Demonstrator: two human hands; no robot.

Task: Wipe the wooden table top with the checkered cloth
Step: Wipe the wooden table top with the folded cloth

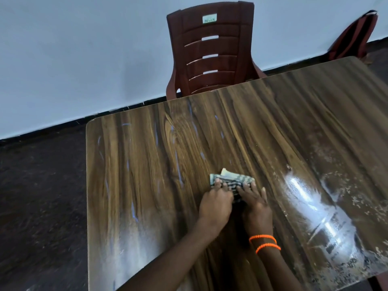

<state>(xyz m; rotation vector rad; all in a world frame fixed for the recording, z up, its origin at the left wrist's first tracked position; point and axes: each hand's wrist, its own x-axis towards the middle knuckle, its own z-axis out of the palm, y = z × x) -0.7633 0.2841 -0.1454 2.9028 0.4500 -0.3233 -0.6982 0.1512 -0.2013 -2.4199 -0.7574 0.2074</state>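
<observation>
I have both hands flat on the folded grey-and-white checkered cloth (pixel 233 183), which lies near the middle of the brown wood-grain surface (pixel 147 164), a little toward my side. My left hand (pixel 216 203) presses its near-left part with fingers spread over the fabric; my right hand (pixel 255 203), the one with two orange bead bands (pixel 265 243) at the wrist, presses the right part, thumb out on the bare wood. Neither pinches anything; as I judge it, the palms bear down so the pad stays folded and drags evenly. A pale corner of the fold sticks up at the far edge. To the right, well apart from the cloth, a whitish smear with scattered flecks (pixel 327 206) catches the light, and I judge that patch unwiped. There is open room on every side: the rounded left edge, the far edge by the dark red plastic chair (pixel 212 51), nothing standing in the way
</observation>
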